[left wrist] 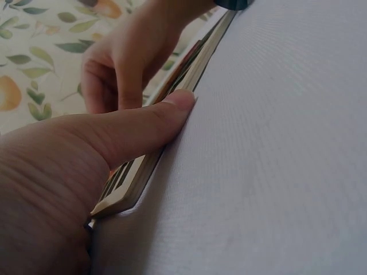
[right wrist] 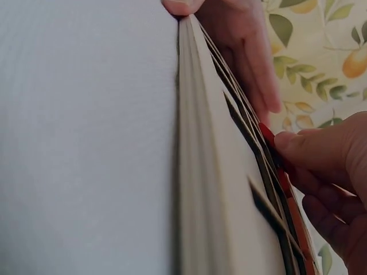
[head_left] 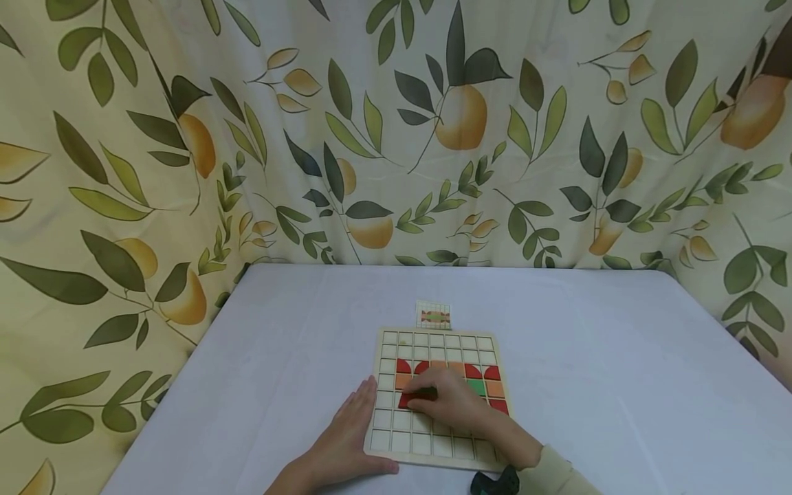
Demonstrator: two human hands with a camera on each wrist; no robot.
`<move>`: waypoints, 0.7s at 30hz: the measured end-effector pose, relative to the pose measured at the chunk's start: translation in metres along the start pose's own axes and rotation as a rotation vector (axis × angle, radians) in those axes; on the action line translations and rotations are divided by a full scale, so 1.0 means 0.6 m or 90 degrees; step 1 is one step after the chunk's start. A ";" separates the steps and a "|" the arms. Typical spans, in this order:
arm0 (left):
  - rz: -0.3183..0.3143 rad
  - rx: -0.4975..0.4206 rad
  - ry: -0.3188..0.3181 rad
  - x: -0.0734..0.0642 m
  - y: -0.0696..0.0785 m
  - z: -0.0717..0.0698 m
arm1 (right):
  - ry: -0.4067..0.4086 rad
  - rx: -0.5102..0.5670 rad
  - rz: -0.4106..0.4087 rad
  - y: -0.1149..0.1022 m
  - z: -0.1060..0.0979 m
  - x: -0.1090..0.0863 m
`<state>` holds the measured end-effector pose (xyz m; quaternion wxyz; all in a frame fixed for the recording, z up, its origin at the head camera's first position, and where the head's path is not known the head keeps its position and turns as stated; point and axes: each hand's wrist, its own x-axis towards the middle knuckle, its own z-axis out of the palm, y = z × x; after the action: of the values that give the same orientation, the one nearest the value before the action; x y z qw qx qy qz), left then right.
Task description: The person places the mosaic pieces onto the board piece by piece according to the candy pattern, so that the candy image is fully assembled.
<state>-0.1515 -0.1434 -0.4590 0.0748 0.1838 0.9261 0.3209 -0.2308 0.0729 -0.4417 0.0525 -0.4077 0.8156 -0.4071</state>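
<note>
A square wooden grid board (head_left: 401, 441) lies on the table with red, orange and green tiles in its middle rows. My left hand (head_left: 346, 440) steadies it at the lower left corner, fingers straight along the left side. Its thumb (left wrist: 152, 123) presses the near edge. Over the board, my right hand (head_left: 454, 405) pinches a red tile (right wrist: 266, 135) between thumb and fingers, low at the left part of the third tiled row. The tile tilts up from the grid in the right wrist view. My right hand hides several middle cells.
A small pattern card (head_left: 434, 315) lies just beyond the board's far edge. White cloth covers the table (head_left: 297, 330). A curtain with fruit and leaves (head_left: 371, 137) hangs behind it. A black device (head_left: 495, 481) sits at the right wrist, by the board's near edge.
</note>
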 end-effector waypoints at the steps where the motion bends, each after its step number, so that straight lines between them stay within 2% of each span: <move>1: -0.001 0.001 0.000 0.000 0.000 0.000 | -0.002 0.002 0.002 0.000 0.001 0.001; 11: -0.008 0.010 -0.001 0.001 -0.002 0.001 | -0.010 -0.004 0.031 0.000 0.003 0.005; 21: -0.014 0.008 -0.003 0.002 -0.001 0.002 | -0.004 0.020 0.031 -0.003 0.007 0.007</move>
<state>-0.1525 -0.1429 -0.4604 0.0794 0.1752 0.9298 0.3137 -0.2309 0.0666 -0.4423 0.0713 -0.3878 0.8187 -0.4173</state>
